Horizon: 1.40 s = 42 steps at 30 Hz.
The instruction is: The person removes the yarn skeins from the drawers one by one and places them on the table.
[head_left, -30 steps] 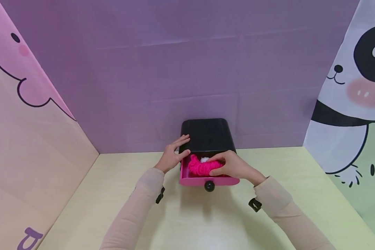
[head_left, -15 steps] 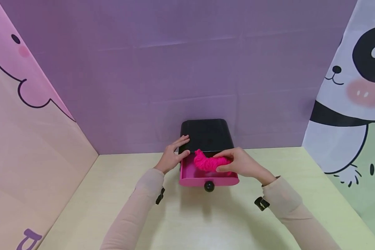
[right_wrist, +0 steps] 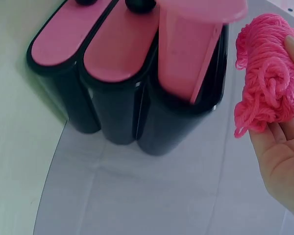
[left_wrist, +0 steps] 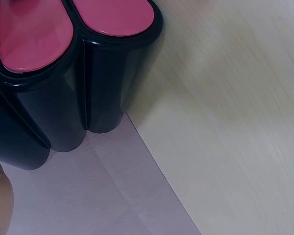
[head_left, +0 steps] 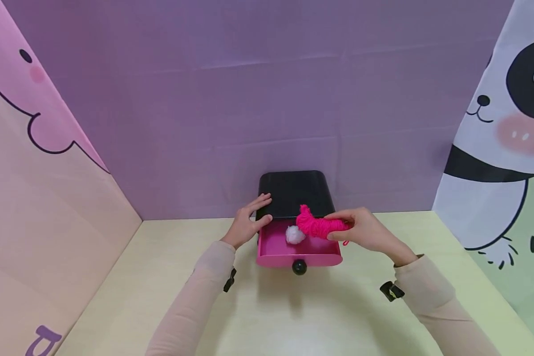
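At the bottom of the head view, a pale table [head_left: 302,331] is seen. Above it, at lower centre, a black knob [head_left: 299,267] is fixed to the front of a pink drawer [head_left: 278,260], drawn out. A white ball [head_left: 295,235] is contained in it. Right of centre, over the drawer's right side, pink yarn [head_left: 321,227] is pinched between thumb and fingers of the right hand [head_left: 368,230]. The black box [head_left: 295,190] is touched at its left edge by the left hand [head_left: 244,225], digits spread apart. Behind, a purple backdrop [head_left: 249,99] is noted.
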Each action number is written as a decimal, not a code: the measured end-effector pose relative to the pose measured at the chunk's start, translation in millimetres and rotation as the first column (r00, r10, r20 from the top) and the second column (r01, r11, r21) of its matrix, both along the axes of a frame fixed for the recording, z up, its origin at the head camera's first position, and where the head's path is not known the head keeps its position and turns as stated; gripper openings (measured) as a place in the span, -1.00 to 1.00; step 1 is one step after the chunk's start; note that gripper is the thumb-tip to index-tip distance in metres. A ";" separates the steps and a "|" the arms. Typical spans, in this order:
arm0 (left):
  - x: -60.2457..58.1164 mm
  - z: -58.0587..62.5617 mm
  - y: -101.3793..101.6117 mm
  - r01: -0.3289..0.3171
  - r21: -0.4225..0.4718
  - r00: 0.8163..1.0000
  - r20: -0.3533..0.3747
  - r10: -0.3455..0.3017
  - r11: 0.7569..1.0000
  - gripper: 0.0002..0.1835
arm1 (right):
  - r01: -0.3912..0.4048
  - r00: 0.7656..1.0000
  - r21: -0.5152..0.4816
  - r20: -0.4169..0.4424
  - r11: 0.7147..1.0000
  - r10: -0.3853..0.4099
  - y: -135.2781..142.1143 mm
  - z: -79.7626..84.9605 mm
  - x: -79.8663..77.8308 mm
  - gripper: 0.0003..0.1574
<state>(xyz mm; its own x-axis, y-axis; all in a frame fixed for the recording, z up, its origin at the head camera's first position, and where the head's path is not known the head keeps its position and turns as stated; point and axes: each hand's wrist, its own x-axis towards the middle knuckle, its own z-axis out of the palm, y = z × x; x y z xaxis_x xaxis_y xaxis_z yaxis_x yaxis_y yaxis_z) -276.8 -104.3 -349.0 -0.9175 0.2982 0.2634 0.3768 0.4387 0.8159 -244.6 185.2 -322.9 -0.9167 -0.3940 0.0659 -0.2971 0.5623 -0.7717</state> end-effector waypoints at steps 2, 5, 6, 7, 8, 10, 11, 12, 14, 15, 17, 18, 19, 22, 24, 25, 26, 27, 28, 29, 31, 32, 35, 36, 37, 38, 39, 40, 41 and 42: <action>-0.1 -0.2 -0.1 0.001 0.000 1.000 0.000 -0.001 1.000 -0.45 | 0.011 1.000 -0.002 -0.005 1.000 -0.011 5.6 1.5 0.4 -0.41; -0.3 -0.7 -0.3 -0.003 0.002 1.000 0.000 0.003 1.000 -0.45 | 0.023 1.000 -0.007 0.001 1.000 -0.023 13.4 3.2 0.4 -0.40; -0.2 -0.9 -0.3 -0.005 0.002 1.000 0.000 0.005 1.000 -0.45 | 0.025 1.000 -0.010 0.004 1.000 -0.025 16.0 3.3 0.2 -0.39; 0.0 -0.9 -0.2 -0.006 0.001 1.000 -0.001 0.006 1.000 -0.45 | 0.025 1.000 -0.009 0.006 1.000 -0.025 18.7 3.5 0.1 -0.39; 0.1 -1.2 0.0 -0.007 -0.001 1.000 0.000 0.007 1.000 -0.44 | 0.030 1.000 -0.008 0.011 1.000 -0.030 21.2 3.6 0.0 -0.39; 0.3 -1.2 0.4 -0.006 0.001 1.000 0.001 0.006 1.000 -0.44 | 0.035 0.999 -0.006 0.014 0.999 -0.035 26.3 4.0 0.1 -0.39; 0.4 -1.2 0.6 -0.006 0.002 1.000 0.002 0.006 1.000 -0.44 | 0.039 0.999 -0.007 0.014 0.999 -0.039 28.9 4.2 0.1 -0.39; 0.6 -1.2 0.8 -0.005 0.002 1.000 0.003 0.005 1.000 -0.44 | 0.045 0.999 -0.004 0.012 0.999 -0.045 31.3 4.4 0.1 -0.39; 0.4 -1.3 1.0 -0.004 0.003 1.000 0.002 0.004 1.000 -0.44 | 0.061 0.998 -0.005 0.012 0.998 -0.061 36.0 4.9 0.1 -0.38; 0.4 -1.2 1.0 -0.002 0.005 1.000 0.002 0.002 1.000 -0.44 | 0.070 0.997 -0.008 0.013 0.998 -0.070 38.3 4.8 0.0 -0.38; 0.1 -1.0 1.0 0.000 0.007 1.000 -0.002 0.000 1.000 -0.45 | 0.085 0.996 -0.015 0.012 0.996 -0.084 42.9 4.3 -0.6 -0.37; 0.0 -1.0 1.0 0.000 0.007 1.000 -0.001 0.000 1.000 -0.45 | 0.090 0.996 -0.020 0.012 0.996 -0.090 45.1 3.8 -0.9 -0.36; -0.2 -1.0 0.9 0.000 0.007 1.000 0.000 0.000 1.000 -0.45 | 0.094 0.996 -0.025 0.014 0.995 -0.094 47.3 3.2 -1.2 -0.36; -0.6 -1.1 0.8 0.001 0.003 1.000 0.004 -0.001 1.000 -0.45 | 0.109 0.994 -0.031 0.011 0.994 -0.109 54.3 0.4 -2.7 -0.36; -0.5 -1.0 0.8 0.001 0.002 1.000 0.004 -0.001 1.000 -0.45 | 0.122 0.993 -0.030 0.003 0.992 -0.121 59.1 -2.1 -4.0 -0.35; -0.4 -1.0 0.8 0.000 0.003 1.000 0.002 0.000 1.000 -0.45 | 0.128 0.992 -0.027 0.000 0.991 -0.128 61.6 -3.5 -4.9 -0.35; -0.3 -1.0 0.9 0.000 0.004 1.000 0.000 0.000 1.000 -0.45 | 0.134 0.991 -0.021 -0.005 0.991 -0.134 64.1 -5.2 -5.9 -0.34; -0.1 -1.1 1.1 -0.002 0.004 1.000 -0.004 0.002 1.000 -0.45 | 0.141 0.990 -0.017 -0.008 0.990 -0.142 66.6 -6.9 -7.0 -0.33; 0.1 -1.1 1.0 -0.003 0.003 1.000 -0.007 0.003 1.000 -0.45 | 0.147 0.989 -0.015 -0.008 0.989 -0.148 68.7 -8.7 -8.4 -0.33; 0.2 -1.2 1.0 -0.004 0.003 1.000 -0.008 0.004 1.000 -0.45 | 0.153 0.988 -0.014 -0.007 0.988 -0.153 71.0 -10.5 -9.9 -0.32; 0.5 -1.2 1.3 -0.003 0.003 1.000 -0.005 0.003 1.000 -0.45 | 0.168 0.986 -0.008 -0.003 0.986 -0.168 75.3 -14.3 -12.4 -0.31; 0.6 -1.3 1.5 -0.002 0.001 1.000 -0.004 0.002 1.000 -0.45 | 0.177 0.984 -0.004 0.000 0.984 -0.177 77.5 -16.3 -13.3 -0.30; 0.5 -1.5 2.0 0.001 -0.002 1.000 0.000 -0.001 1.000 -0.44 | 0.201 0.980 -0.001 0.009 0.980 -0.201 83.0 -22.0 -15.6 -0.29; 0.5 -1.5 1.9 0.000 -0.002 1.000 0.000 0.000 1.000 -0.44 | 0.205 0.979 0.002 0.008 0.979 -0.205 84.5 -24.0 -16.3 -0.28; 0.4 -1.5 1.8 -0.001 -0.003 1.000 -0.002 0.001 1.000 -0.45 | 0.209 0.978 0.004 0.008 0.978 -0.210 85.9 -26.0 -17.0 -0.27; 0.3 -1.6 1.7 -0.003 -0.005 1.000 -0.004 0.003 1.000 -0.45 | 0.214 0.977 0.003 0.011 0.977 -0.214 87.2 -28.0 -17.6 -0.27; 0.2 -1.5 1.4 -0.004 -0.006 1.000 -0.005 0.004 1.000 -0.45 | 0.216 0.976 0.001 0.013 0.976 -0.216 88.6 -30.2 -18.3 -0.26; 0.0 -1.7 1.3 -0.006 -0.006 1.000 -0.006 0.005 1.000 -0.45 | 0.219 0.976 0.001 0.012 0.976 -0.219 89.9 -32.4 -19.0 -0.26; 0.1 -1.5 1.1 -0.005 -0.006 1.000 -0.007 0.005 1.000 -0.45 | 0.225 0.974 0.004 0.011 0.974 -0.225 91.4 -34.8 -19.7 -0.25; 0.0 -1.6 1.1 -0.005 -0.008 1.000 -0.008 0.005 1.000 -0.45 | 0.233 0.972 0.007 0.010 0.973 -0.233 92.9 -37.3 -20.4 -0.25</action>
<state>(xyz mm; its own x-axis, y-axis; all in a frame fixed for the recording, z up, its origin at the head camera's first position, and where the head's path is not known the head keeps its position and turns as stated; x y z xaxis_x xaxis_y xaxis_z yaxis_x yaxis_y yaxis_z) -276.8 -103.2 -350.5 -0.9169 0.2954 0.2684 0.3810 0.4469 0.8094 -265.0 278.1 -360.1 -0.9840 -0.1701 0.0535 -0.1490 0.6193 -0.7709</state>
